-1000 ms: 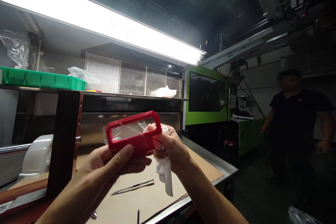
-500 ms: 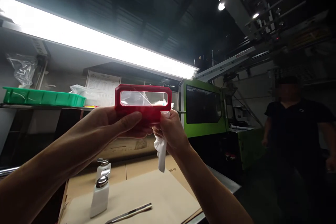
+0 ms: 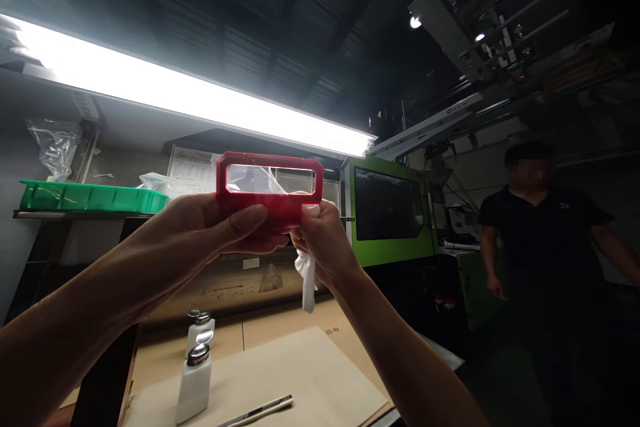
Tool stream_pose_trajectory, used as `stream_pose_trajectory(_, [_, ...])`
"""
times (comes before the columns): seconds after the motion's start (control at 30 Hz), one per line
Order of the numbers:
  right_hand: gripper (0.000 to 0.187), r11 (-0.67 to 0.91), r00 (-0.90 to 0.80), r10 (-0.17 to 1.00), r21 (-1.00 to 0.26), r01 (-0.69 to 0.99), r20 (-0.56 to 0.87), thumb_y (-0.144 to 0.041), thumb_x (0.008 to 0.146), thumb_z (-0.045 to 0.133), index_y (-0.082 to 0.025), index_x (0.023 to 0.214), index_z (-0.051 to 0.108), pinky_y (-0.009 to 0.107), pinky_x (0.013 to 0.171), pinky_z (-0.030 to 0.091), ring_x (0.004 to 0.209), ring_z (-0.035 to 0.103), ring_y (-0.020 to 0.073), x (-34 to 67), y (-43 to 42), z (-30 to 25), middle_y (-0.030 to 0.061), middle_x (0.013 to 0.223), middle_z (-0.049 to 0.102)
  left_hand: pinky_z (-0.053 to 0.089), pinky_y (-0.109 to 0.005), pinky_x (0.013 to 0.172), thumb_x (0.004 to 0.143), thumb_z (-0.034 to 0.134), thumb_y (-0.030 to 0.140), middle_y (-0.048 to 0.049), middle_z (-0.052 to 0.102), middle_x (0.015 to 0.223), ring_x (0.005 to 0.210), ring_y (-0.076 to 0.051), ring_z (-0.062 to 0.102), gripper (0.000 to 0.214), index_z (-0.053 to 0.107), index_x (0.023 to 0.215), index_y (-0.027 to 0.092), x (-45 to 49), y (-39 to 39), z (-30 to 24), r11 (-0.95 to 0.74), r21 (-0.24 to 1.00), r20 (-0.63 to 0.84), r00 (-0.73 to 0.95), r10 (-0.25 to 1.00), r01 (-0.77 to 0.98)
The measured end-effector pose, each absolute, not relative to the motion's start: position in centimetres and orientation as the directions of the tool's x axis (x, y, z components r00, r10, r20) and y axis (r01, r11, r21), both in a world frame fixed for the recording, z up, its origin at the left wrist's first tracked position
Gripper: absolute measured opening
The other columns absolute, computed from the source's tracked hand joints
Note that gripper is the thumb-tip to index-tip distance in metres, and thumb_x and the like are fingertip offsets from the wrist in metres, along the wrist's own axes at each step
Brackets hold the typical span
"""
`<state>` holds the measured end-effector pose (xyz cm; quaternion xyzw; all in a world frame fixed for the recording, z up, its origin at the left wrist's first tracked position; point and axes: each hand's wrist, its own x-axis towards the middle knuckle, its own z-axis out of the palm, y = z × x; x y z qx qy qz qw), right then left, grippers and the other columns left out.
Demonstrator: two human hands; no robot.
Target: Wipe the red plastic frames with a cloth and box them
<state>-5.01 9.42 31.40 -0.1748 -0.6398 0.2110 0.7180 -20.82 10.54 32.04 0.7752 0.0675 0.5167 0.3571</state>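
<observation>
We saw the green machine (image 3: 390, 210) right of centre, its lower half lost in shadow. A person in a dark shirt (image 3: 543, 227) stood at the right edge; below the waist the figure melted into the dark. The long light strip (image 3: 190, 97) across the upper left glared so hard that the shelf beneath it was hard to read. A green tray (image 3: 90, 197) sat on that shelf at the left, its contents hidden by its wall.

At centre frame we held up the red frame (image 3: 270, 190) with its clear window. Our left hand (image 3: 200, 233) was clamped on its lower left, thumb across the front, covering that corner. Our right hand (image 3: 323, 243) closed on the lower right edge together with a white cloth (image 3: 306, 280), whose upper part was buried in the fist.

Low in the frame, two white dispenser bottles (image 3: 196, 370) stood on the cardboard sheet (image 3: 300, 373), the rear one half hidden. A thin metal tool (image 3: 257, 411) lay at the bottom edge, cut off.
</observation>
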Motion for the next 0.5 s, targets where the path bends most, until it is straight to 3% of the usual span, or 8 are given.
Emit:
stream_pose_trajectory(0.33, [0.023,0.864,0.135,0.504,-0.497,-0.082,0.853,-0.017,0.064,0.058,-0.019,0.049,0.041,0.017,0.034,0.017,0.034,0.022,0.0013,-5.18,9.55,31.32,-0.0118,0.036,0.033,0.057,-0.026,0.06,0.066,0.074,0.037,-0.0132,0.076,0.078,0.065,-0.021,0.072,0.04,0.071,0.096,0.01,-20.15,10.45,32.14,-0.709,0.642,0.751,0.423,0.506,-0.292])
stream_pose_trajectory(0.5, [0.017,0.895,0.256,0.444,-0.416,-0.158,0.858,-0.031,0.072,0.062,-0.019,0.065,0.052,0.019,0.034,0.018,0.036,0.023,0.0029,-4.52,10.13,30.94,-0.0115,0.044,0.034,0.058,-0.027,0.062,0.063,0.075,0.039,-0.0162,0.075,0.085,0.07,-0.024,0.072,0.044,0.072,0.096,0.01,-20.25,10.51,31.82,-0.694,0.643,0.761,0.377,0.528,-0.325])
